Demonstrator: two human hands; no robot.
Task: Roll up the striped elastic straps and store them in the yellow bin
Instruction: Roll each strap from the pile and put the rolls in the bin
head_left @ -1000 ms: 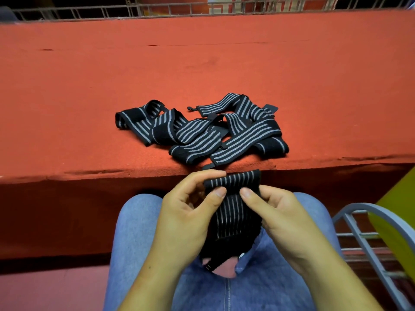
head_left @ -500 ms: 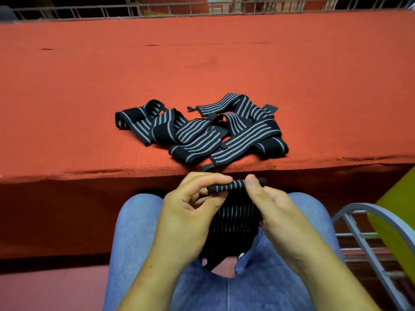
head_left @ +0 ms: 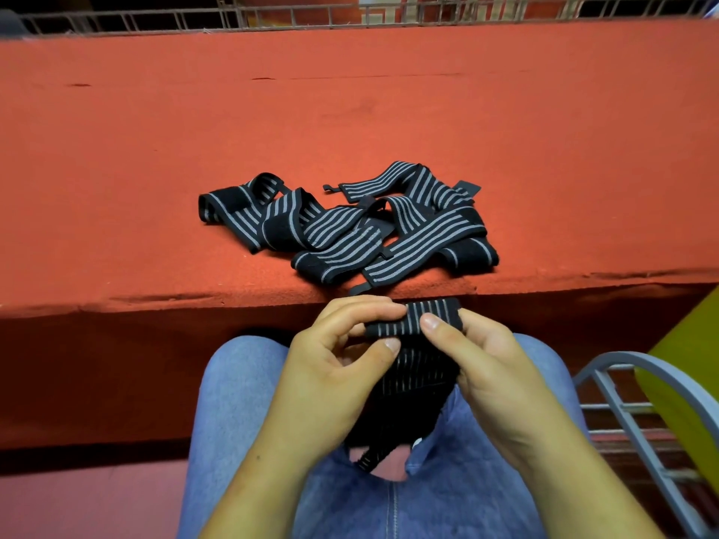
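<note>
A red felt-topped table [head_left: 350, 130] is stretching across the head view, with a wire rack [head_left: 350, 13] running along its far edge at twelve o'clock. Near the table's front lip a pile [head_left: 350, 231] of loose striped straps is lying tangled, at twelve o'clock from the hands and a little apart from them. Below the lip, over a lap [head_left: 241, 402] in blue jeans, both hands are working one strap [head_left: 418, 319]. Its started roll is sitting between them with its long axis running from nine to three o'clock, and its unrolled tail [head_left: 412, 387] is hanging toward six o'clock between the knees. The left hand [head_left: 334, 367] is pinching the roll's nine o'clock end, fingers curling over the top and thumb [head_left: 383, 350] pressing from beneath. The right hand [head_left: 494, 367] is pinching the three o'clock end, its thumb [head_left: 439, 324] lying on the near face and its other fingers hiding behind the cloth. The roll is looking thin, so most of the strap is probably waiting to be wound. The coming turn is likely calling for both thumbs walking the roll toward six o'clock down the tail, under even tension. The yellow bin [head_left: 684, 383] is showing only in part at four o'clock, beyond a grey metal frame [head_left: 622, 383], and is lying nearer the right hand.
</note>
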